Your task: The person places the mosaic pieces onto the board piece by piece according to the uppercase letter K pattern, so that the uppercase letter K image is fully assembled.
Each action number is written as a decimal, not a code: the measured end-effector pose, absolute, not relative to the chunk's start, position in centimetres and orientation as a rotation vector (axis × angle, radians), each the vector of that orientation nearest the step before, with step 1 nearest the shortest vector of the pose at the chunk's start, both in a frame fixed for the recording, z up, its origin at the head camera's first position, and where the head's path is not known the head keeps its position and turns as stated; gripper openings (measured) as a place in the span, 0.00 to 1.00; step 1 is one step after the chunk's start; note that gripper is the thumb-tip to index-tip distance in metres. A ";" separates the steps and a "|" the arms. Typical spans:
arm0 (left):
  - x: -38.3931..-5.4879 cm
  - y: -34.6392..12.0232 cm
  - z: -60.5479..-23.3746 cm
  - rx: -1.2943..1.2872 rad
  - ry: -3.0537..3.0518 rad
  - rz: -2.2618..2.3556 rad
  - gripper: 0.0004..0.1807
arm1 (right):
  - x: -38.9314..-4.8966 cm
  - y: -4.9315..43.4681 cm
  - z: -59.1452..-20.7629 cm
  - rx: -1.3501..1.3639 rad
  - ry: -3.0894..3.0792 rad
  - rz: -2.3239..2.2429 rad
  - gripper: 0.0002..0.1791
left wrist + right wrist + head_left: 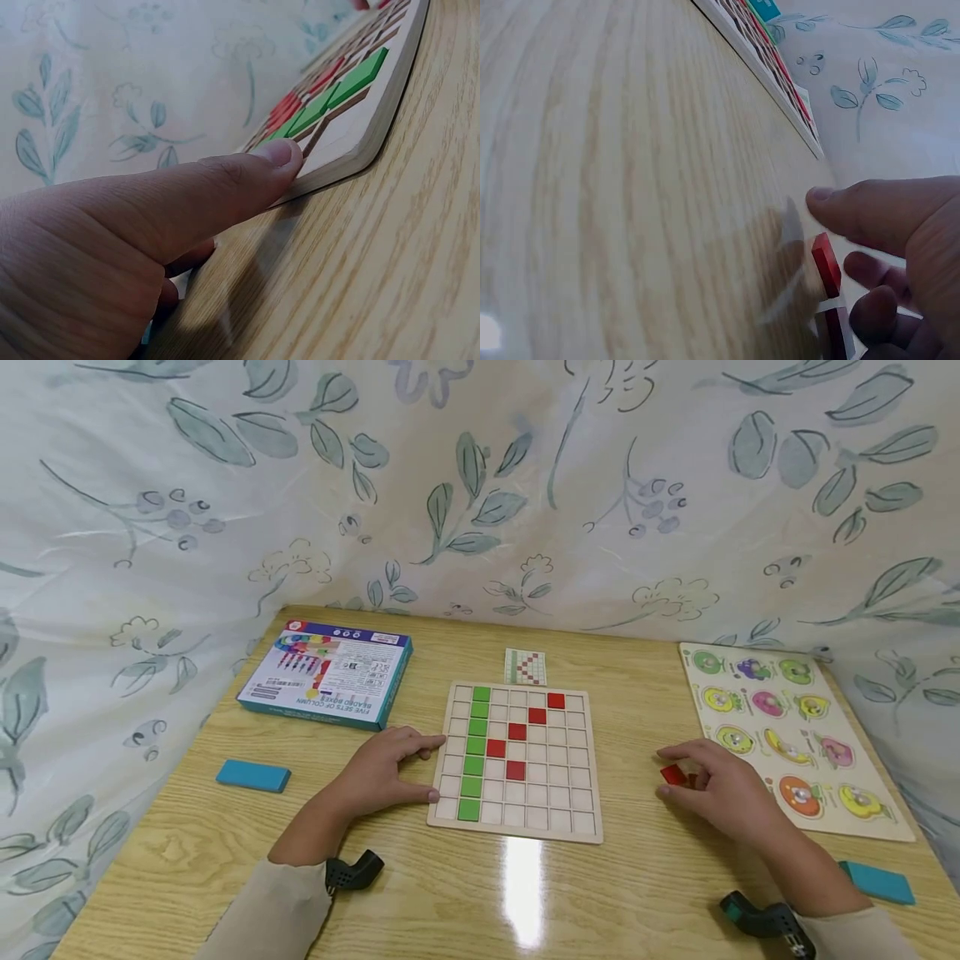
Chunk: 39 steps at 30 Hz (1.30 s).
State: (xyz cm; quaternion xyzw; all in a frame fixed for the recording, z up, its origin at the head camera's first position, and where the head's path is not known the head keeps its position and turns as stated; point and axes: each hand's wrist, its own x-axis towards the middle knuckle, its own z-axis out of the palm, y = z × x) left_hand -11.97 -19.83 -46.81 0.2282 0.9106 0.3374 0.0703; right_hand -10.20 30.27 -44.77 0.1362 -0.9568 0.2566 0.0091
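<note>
A wooden grid board (514, 833) lies on the table, with a column of green tiles (472, 766) and several red tiles (517, 732) set in its squares. My left hand (381, 770) rests at the board's left edge, thumb and index finger spread apart and touching the rim. In the left wrist view, the thumb (247, 176) lies on the corner area beside the green tiles. Right of the board, my right hand (720, 785) hovers round loose red tiles (672, 774). The right wrist view shows a red tile (826, 265) below the thumb, with a visible gap between them.
A small pattern card (526, 667) stands behind the board. A boxed set (326, 672) lies back left, with a blue block (253, 775) in front. At right are a fruit puzzle board (795, 735) and a teal block (879, 882). A floral cloth (480, 485) hangs behind the table.
</note>
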 end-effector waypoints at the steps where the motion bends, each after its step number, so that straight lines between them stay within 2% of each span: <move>1: -12.0 -19.8 -46.8 0.687 2.738 1.017 0.43 | -10.2 30.4 -44.7 0.419 -3.005 0.793 0.26; 18: -11.9 -20.0 -47.2 0.686 2.751 1.021 0.42 | -10.0 30.7 -45.3 0.424 -2.990 0.736 0.17; 39: -12.0 -19.9 -47.2 0.688 2.742 1.028 0.42 | -9.6 28.4 -44.8 0.466 -2.967 0.807 0.16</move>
